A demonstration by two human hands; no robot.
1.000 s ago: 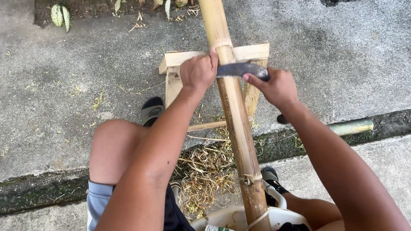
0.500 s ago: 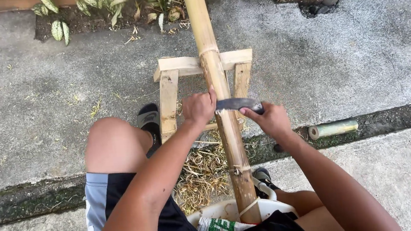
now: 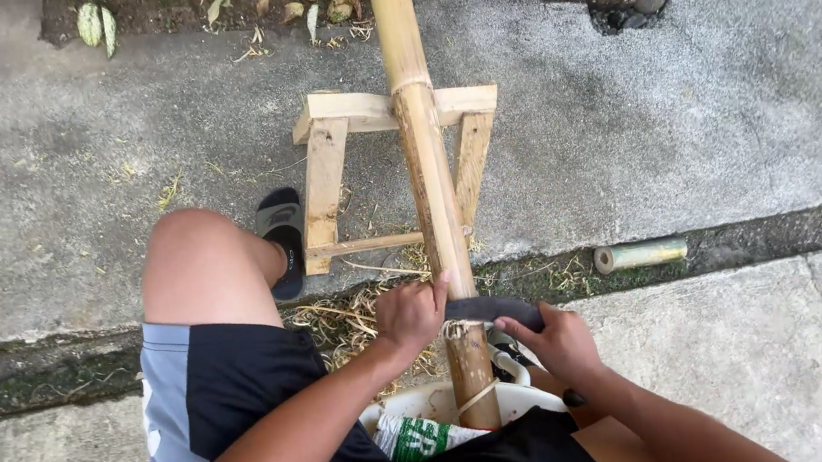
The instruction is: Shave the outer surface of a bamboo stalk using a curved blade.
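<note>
Having slid down the pole (image 3: 432,189) toward the body since a second ago, both hands and the blade (image 3: 487,309), now sitting near the pole's lower end rather than up by the trestle (image 3: 330,168). Left hand (image 3: 411,316) clenching one end of the dark curved blade, fingers touching the pole's left side. Right hand (image 3: 560,342) gripping the other end, just right of the pole. Blade lying across the pole, pressing on it at a frayed node. Pole running from between the knees up over the trestle's top bar, resting on it. Shavings (image 3: 344,318) piling in the gutter under the hands. Short green bamboo piece (image 3: 639,255) lying well apart on the right. Left foot in a black sandal (image 3: 281,235) standing just beside the trestle leg.
</note>
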